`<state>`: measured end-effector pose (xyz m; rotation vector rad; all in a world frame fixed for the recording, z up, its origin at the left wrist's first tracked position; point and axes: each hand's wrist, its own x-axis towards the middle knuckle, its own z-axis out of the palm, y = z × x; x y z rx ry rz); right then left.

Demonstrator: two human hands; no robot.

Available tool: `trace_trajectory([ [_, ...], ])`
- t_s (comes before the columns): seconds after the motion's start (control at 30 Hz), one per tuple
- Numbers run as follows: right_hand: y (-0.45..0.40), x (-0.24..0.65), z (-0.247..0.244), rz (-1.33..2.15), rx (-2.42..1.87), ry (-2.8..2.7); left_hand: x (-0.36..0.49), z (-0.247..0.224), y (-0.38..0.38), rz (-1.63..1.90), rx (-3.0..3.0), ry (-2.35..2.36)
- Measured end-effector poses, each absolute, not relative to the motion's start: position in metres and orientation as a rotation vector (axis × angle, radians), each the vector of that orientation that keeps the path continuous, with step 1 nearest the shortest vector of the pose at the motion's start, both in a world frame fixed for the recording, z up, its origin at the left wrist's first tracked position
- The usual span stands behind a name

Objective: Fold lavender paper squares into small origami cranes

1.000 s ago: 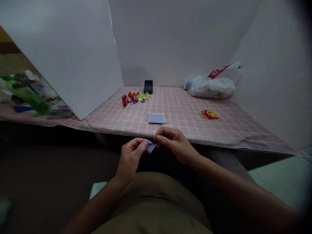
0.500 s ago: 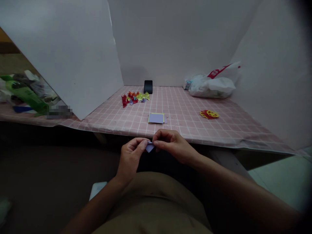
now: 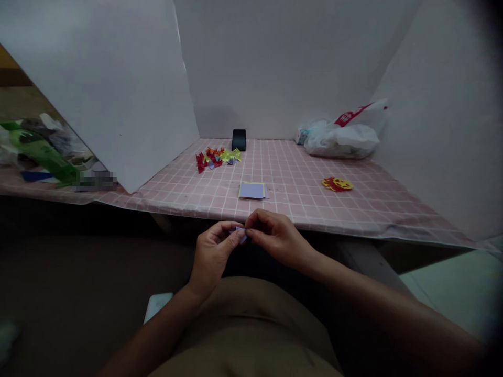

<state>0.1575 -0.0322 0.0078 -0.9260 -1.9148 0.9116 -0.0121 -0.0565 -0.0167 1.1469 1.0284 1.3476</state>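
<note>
Between my hands, just in front of the table edge, is a small folded piece of purple origami paper [image 3: 243, 239], mostly covered by fingers. My left hand [image 3: 215, 247] pinches it between thumb and fingers. My right hand [image 3: 275, 234] pinches its right side with thumb and forefinger. On the table beyond my hands lies a stack of square paper [image 3: 252, 190], purple on top with yellow showing at its edges. Farther back to the left sits a cluster of small folded paper figures [image 3: 215, 158] in red, orange, yellow and purple.
A black phone-like object [image 3: 239, 140] leans against the back wall. Red and yellow cut-out shapes [image 3: 338, 184] lie at right, below a white plastic bag [image 3: 341, 140]. A white panel [image 3: 118, 94] stands at left, with a green plastic item [image 3: 43, 154] beyond it.
Less of the purple paper shows now; its hanging point has turned or folded up between the fingers. Both hands have shifted only slightly.
</note>
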Motion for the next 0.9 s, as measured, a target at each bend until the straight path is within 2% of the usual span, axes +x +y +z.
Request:
trace_trajectory([
  [0.53, -0.0336, 0.1538, 0.0017, 0.828, -0.993, -1.887, -0.0078, -0.0169, -0.0541, 1.361, 1.170, 1.045],
  [0.73, -0.0300, 0.1584, 0.0075, 1.368, -0.936, -1.674, -0.0108, -0.0182, -0.0522, 1.352, 1.178, 1.078],
  [0.9, -0.0262, 0.1620, 0.0081, 1.543, -0.905, -1.555, -0.0138, -0.0225, -0.0507, 1.309, 1.148, 1.065],
])
